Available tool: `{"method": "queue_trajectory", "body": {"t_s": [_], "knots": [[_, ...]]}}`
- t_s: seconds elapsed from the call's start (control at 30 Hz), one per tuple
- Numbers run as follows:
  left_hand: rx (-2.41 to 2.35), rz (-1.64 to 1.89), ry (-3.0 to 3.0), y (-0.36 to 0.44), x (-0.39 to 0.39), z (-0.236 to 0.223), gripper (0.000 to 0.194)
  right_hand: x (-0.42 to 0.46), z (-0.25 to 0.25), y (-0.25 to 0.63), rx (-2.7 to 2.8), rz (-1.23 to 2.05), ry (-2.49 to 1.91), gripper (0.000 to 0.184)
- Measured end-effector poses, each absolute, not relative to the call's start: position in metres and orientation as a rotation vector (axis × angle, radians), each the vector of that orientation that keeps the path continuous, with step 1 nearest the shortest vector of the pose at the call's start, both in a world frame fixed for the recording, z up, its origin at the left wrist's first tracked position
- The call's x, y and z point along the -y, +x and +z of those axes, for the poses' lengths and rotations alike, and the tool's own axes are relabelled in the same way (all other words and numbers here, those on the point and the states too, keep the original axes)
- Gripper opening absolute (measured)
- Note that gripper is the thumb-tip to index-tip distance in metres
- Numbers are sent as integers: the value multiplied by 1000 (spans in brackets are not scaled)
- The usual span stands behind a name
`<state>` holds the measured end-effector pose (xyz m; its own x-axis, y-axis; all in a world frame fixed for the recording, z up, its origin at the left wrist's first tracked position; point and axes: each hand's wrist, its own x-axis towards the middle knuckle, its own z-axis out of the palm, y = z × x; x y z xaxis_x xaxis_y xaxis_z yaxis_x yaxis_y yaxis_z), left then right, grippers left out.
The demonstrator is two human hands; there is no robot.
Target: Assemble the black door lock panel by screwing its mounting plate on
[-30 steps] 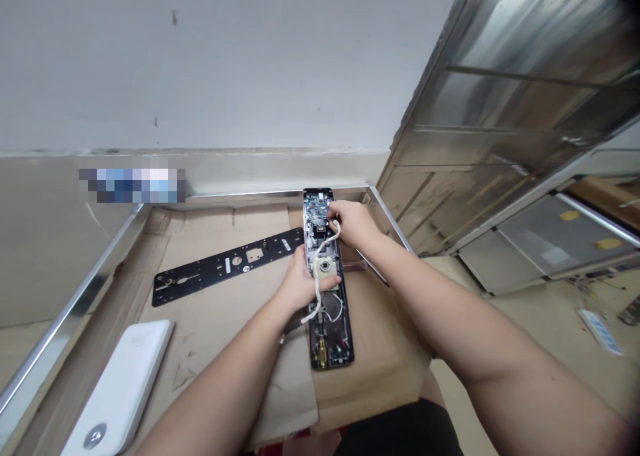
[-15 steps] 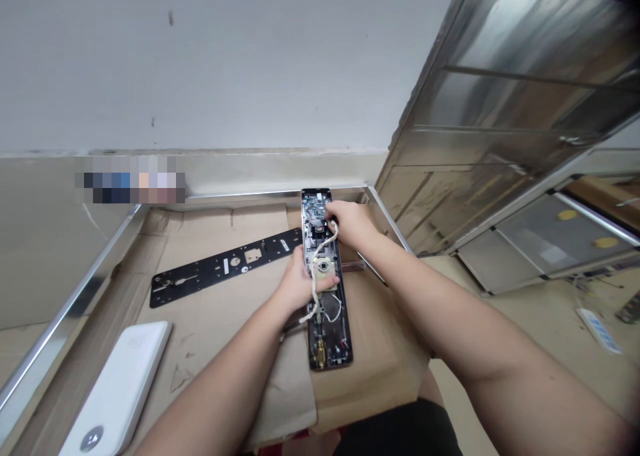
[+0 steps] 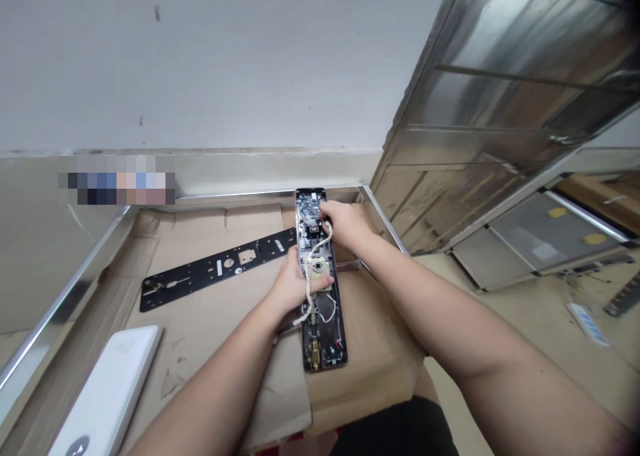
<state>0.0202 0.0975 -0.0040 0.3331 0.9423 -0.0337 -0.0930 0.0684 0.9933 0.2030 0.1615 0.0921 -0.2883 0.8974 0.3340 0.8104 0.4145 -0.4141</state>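
Observation:
A long black door-lock housing (image 3: pixel 325 341), its back off, stands slightly tilted across the cardboard, with a circuit board (image 3: pixel 311 206) at its far end. My left hand (image 3: pixel 290 281) is wrapped round the housing's left side, thumb across the pale square part in the middle. Fingers pinched, my right hand (image 3: pixel 345 221) is at the board's right edge, on the end of a white cable (image 3: pixel 309 279). That cable runs down over the housing past my left thumb. Its tip is hidden by my right fingers. Left of the housing lies a black metal back plate (image 3: pixel 200 279) with cut-outs.
A white power bank (image 3: pixel 107 389) lies at the near left on the cardboard (image 3: pixel 210 339). The table's metal rim (image 3: pixel 235 197) rises along the back and sides. A metal cabinet (image 3: pixel 480 96) stands to the right, and a power strip (image 3: pixel 587 324) is on the floor.
The whole view has shifted a little, so everything sits slightly further left. Both hands keep the same hold on the housing and the cable.

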Motion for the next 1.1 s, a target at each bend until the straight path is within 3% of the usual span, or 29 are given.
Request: {"method": "queue_trajectory", "body": {"t_s": [1.1], "knots": [[-908,906,1195,21,-95,13,95,-161,91,209,2235,79,-1439,11]]}}
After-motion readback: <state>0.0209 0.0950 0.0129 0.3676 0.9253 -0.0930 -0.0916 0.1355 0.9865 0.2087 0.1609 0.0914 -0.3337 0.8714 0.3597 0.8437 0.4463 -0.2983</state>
